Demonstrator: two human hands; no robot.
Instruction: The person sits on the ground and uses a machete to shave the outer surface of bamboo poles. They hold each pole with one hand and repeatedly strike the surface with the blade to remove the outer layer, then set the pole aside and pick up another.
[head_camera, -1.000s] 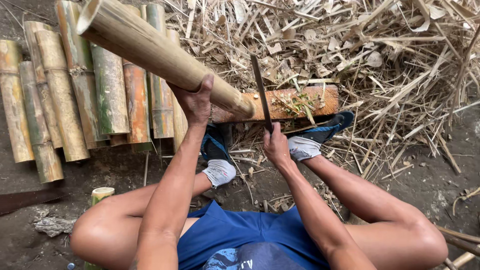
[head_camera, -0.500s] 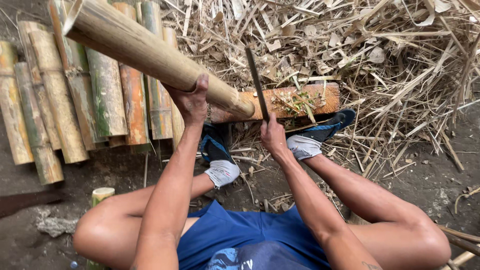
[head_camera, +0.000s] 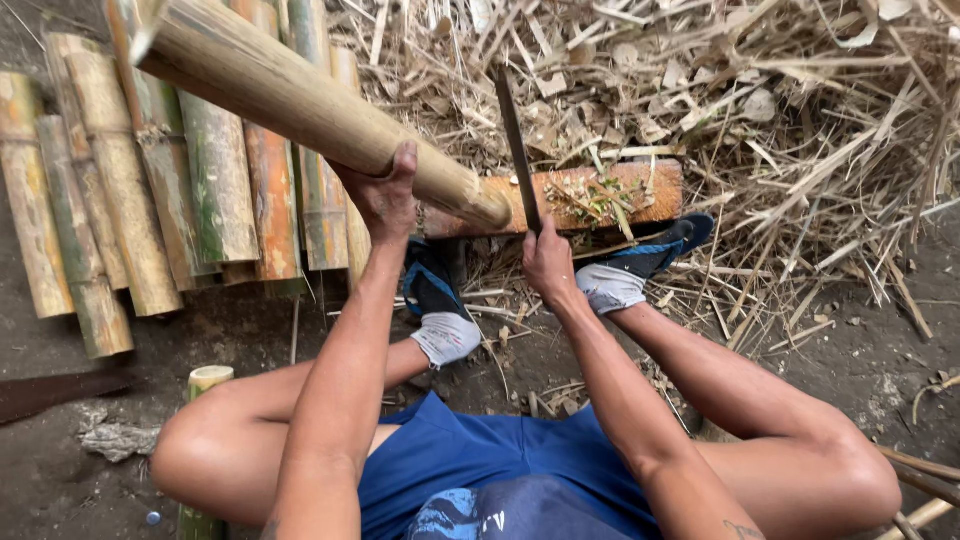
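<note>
My left hand (head_camera: 383, 193) grips a thick tan bamboo pole (head_camera: 300, 105) from below. The pole slants from the upper left down to its cut end, which rests on an orange wooden block (head_camera: 640, 190). My right hand (head_camera: 547, 260) holds a long dark blade (head_camera: 516, 145) upright, just right of the pole's lower end. I sit on the ground with knees spread, and my feet in dark sandals and light socks (head_camera: 445, 335) lie in front of the block.
Several cut bamboo sections (head_camera: 130, 220) lie side by side on the left. A heap of dry bamboo strips and shavings (head_camera: 780, 110) covers the upper right. A short bamboo stub (head_camera: 205, 380) stands by my left knee on the dark dirt.
The blade has risen a little and stands more upright. The pole has shifted slightly, its far end higher in view.
</note>
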